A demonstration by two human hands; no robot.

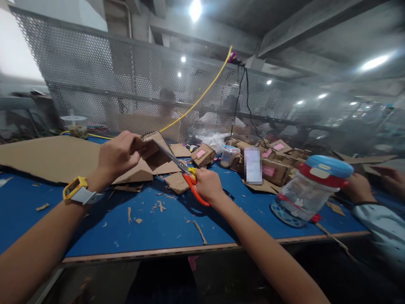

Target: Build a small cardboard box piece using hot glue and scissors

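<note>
Holding is done by both hands: cardboard piece (155,157) pinched by left hand (118,156), scissors (183,167) grasped by right hand (208,184) | over counter (145,234), behind front edge | probably light, stiff, creasable; best gripped by its margin

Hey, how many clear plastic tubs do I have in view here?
2 that I can see: one tub at far left, behind the large cardboard sheet; another tub beyond the right hand. More may be hidden behind the cardboard pile.
</note>
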